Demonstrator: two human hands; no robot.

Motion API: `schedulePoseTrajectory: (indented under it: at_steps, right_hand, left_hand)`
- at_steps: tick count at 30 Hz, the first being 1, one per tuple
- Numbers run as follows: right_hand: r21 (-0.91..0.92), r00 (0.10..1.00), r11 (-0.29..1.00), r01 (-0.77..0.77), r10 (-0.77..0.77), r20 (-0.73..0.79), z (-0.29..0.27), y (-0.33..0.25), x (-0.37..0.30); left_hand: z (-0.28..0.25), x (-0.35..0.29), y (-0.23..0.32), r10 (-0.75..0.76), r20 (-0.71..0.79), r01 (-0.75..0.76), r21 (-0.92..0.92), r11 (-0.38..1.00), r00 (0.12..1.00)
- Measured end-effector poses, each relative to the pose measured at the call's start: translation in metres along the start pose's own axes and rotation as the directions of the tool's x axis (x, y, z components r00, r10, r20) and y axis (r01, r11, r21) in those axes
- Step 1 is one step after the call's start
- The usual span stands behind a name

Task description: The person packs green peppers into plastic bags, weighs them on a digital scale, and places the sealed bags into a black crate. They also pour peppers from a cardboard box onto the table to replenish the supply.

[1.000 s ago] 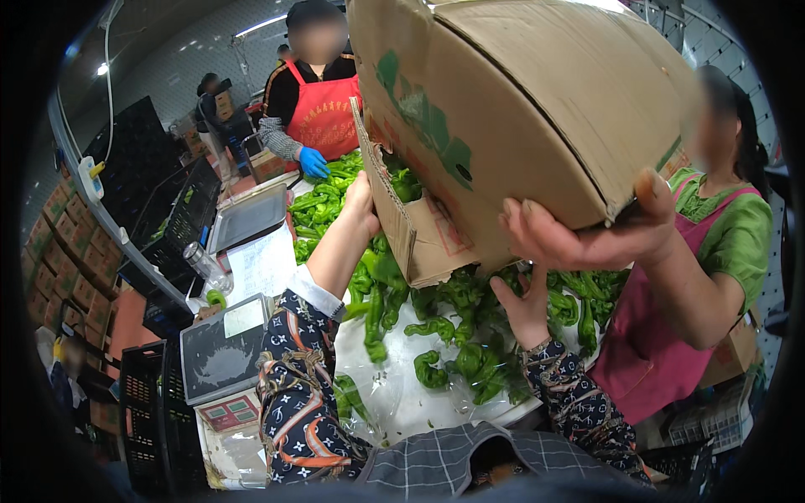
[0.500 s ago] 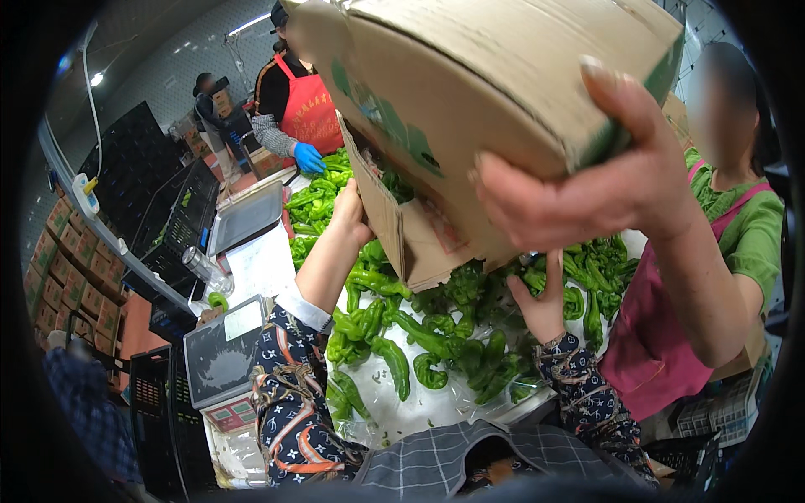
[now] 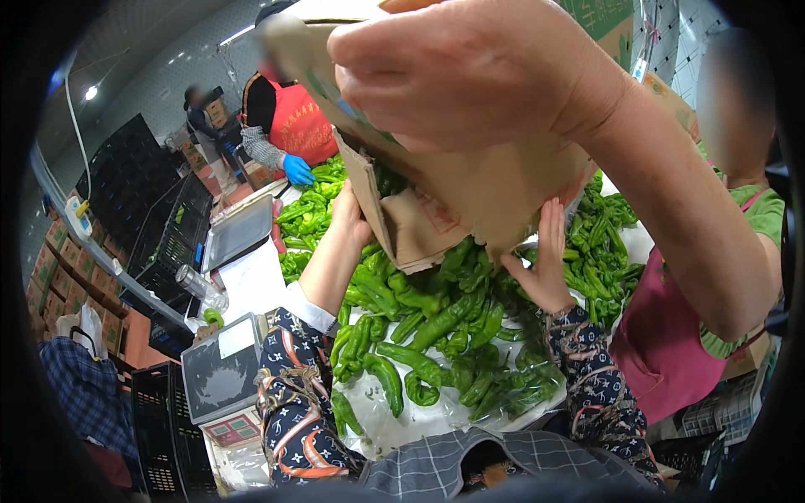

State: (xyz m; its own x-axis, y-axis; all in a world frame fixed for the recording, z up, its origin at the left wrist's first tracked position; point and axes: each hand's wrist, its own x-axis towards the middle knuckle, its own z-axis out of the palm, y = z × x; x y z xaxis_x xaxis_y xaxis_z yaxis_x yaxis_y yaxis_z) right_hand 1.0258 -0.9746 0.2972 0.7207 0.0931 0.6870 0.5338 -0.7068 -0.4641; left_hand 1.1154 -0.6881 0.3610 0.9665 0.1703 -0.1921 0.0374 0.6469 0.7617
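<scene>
**Peppers spilling from a tipped carton**

Cardboard carton [image 3: 470, 193] hangs tilted over the middle of the table, its open flaps pointing down at a heap of green peppers [image 3: 428, 327] already lying on the white table top [image 3: 402, 419]. Judging by the size of the heap, most of the load looks to be out; whether any peppers remain inside cannot be told, since the opening faces away.

The left hand [image 3: 348, 220] presses flat-fingered against the carton's left flap, and the right hand [image 3: 543, 270] is spread open against its right underside, neither closed around anything. A co-worker's hand [image 3: 470, 71], reaching in from the right, clamps over the carton's top.

To the near left stands a weighing scale [image 3: 222, 377], with a clear plastic bottle [image 3: 199, 287] beyond it and black crates [image 3: 138, 197] further left. At the far side a person in a red apron, wearing a blue glove [image 3: 296, 170], works at more peppers, crowding that end.
</scene>
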Motion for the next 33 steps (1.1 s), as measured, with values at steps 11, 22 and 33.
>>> schedulePoseTrajectory:
  at_steps: [11, 22, 33]
  right_hand:
    - [-0.028, 0.989, 0.992, 0.120, -0.122, -0.078, -0.024, 0.032, 0.051]
    - [0.083, 0.984, 0.993, -0.081, 0.066, 0.165, 0.015, 0.078, -0.010]
    - [0.203, 0.939, 0.961, -0.190, 0.117, 0.324, 0.019, 0.092, -0.032]
  left_hand:
    - [0.028, 0.063, -0.025, 0.017, 0.213, 0.008, -0.116, 0.993, 0.977]
    - [0.056, 0.070, -0.029, 0.053, 0.122, -0.042, -0.096, 0.995, 0.991]
    - [0.104, 0.027, -0.038, 0.130, 0.114, -0.108, -0.180, 0.978, 0.985]
